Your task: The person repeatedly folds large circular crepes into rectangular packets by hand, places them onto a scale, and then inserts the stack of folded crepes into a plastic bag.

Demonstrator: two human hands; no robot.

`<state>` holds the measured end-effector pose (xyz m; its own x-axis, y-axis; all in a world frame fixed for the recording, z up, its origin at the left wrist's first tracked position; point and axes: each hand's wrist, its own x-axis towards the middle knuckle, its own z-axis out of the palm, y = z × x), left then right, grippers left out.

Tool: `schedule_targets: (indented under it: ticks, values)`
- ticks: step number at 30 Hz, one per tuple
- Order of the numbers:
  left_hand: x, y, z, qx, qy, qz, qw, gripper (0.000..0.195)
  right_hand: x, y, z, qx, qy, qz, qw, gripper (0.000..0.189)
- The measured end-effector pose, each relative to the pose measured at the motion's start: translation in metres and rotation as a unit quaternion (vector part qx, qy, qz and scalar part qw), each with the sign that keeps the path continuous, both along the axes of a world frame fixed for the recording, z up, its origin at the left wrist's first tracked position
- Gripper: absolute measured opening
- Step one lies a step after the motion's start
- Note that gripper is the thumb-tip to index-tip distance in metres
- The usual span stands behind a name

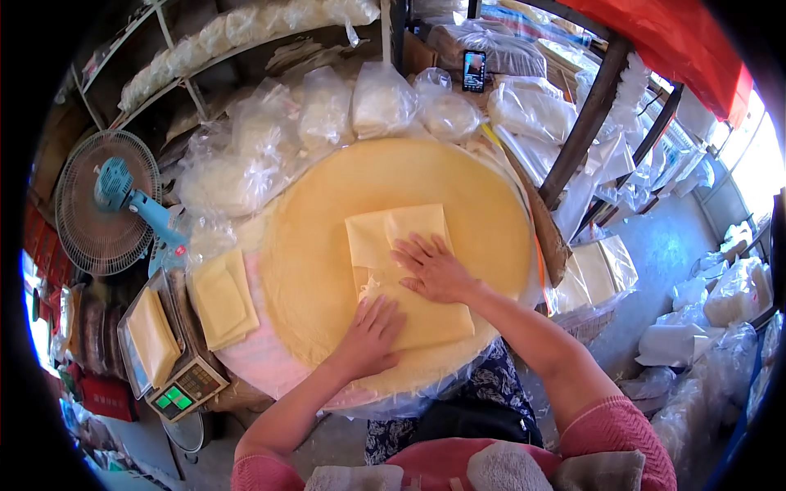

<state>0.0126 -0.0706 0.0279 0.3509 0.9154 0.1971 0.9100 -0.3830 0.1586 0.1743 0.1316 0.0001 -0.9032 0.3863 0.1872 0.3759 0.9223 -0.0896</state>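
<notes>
A large round stack of thin yellow sheets [319, 196] lies before me. On it rests a folded yellow sheet [430, 319], roughly rectangular, with a torn, crumpled bit near its left edge. My left hand [371, 337] lies palm down with fingers apart over the sheet's lower left edge. Higher up, my right hand [433, 270] is spread flat on the folded part. Neither hand grasps anything. To the left, more folded yellow sheets [224, 301] lie on a pink cloth [264, 362], and another folded pile [153, 337] sits on a digital scale [190, 386].
A blue fan [110, 196] stands at the left. Filled clear plastic bags [384, 101] line the far side, with an upright phone [474, 70] among them. Dark posts [586, 123] rise at the right, near packed sheets [589, 276] and a wooden board [543, 227].
</notes>
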Motion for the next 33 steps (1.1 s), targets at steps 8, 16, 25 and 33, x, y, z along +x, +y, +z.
schedule_targets:
  ticks: [8,16,25,33]
  values:
    - [-0.049,0.009,-0.026,0.120,-0.047,0.013,0.992,0.047,0.002,-0.002,-0.003,-0.022,-0.006,0.001,1.000,0.059]
    - [-0.032,-0.033,-0.009,0.047,-0.340,0.154,0.927,0.014,0.061,-0.021,0.004,-0.731,0.168,0.072,0.658,0.057]
    - [-0.031,0.025,-0.022,0.025,-0.402,0.373,0.836,0.025,0.039,-0.035,-0.010,-0.486,0.333,-0.229,0.775,0.034]
    - [-0.014,0.013,0.002,0.024,-0.385,0.443,0.809,0.028,0.020,-0.030,-0.015,-0.277,0.287,-0.348,0.848,0.034]
